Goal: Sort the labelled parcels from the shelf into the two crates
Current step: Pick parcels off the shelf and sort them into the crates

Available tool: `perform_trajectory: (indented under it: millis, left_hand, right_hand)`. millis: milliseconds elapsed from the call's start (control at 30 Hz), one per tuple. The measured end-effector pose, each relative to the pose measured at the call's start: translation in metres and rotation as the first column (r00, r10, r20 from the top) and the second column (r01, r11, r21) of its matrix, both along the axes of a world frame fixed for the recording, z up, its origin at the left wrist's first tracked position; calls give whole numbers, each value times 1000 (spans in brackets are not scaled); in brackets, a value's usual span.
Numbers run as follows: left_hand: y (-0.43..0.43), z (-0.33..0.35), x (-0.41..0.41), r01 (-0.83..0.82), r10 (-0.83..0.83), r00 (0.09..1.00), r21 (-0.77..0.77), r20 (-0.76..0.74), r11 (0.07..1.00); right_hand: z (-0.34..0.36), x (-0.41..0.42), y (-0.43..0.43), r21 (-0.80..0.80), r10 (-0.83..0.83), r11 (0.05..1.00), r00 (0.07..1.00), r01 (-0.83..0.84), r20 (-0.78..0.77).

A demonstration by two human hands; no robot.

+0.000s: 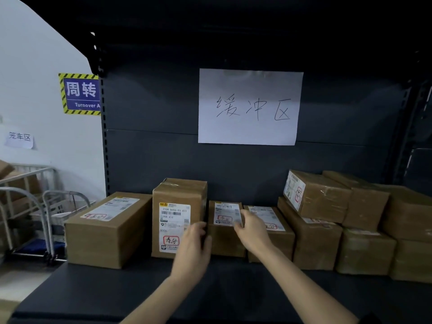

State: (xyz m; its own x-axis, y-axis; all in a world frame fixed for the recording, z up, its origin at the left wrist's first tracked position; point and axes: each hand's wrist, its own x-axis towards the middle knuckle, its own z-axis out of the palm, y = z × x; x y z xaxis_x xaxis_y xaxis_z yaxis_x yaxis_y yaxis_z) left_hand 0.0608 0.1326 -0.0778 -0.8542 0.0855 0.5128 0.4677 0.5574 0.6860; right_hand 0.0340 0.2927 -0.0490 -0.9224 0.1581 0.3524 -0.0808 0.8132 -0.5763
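A row of brown cardboard parcels with white labels stands on the dark shelf (pixel 117 291). A small parcel (pixel 224 237) sits in the middle, between a tall upright parcel (pixel 177 202) and a low parcel (pixel 278 237). My left hand (pixel 194 251) touches the small parcel's left side, fingers curled at the gap beside the tall one. My right hand (pixel 251 228) lies over its top right edge, fingers on the label. A long parcel (pixel 109 228) lies at the far left. No crates are in view.
Stacked parcels (pixel 350 218) fill the shelf's right end. A white handwritten paper sign (pixel 249 106) hangs on the back panel. Metal trolleys (pixel 35 206) stand left of the shelf, by a white wall with a blue sign (pixel 80 93).
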Motion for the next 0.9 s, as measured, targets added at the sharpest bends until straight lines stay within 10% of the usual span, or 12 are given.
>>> perform_trajectory:
  millis: [267,433,900]
  left_hand:
    - [37,20,-37,-76,38,915,79,402,994]
    - [32,17,-55,-105,-72,814,268,577,958]
    - [4,-29,-3,118,-180,931,207,316,971]
  right_hand:
    - [6,-12,-9,243,-119,965,989,94,91]
    - [2,-19,-15,121,-87,990,990,74,108]
    - [-64,44,-20,-302,-52,952,999,51,4]
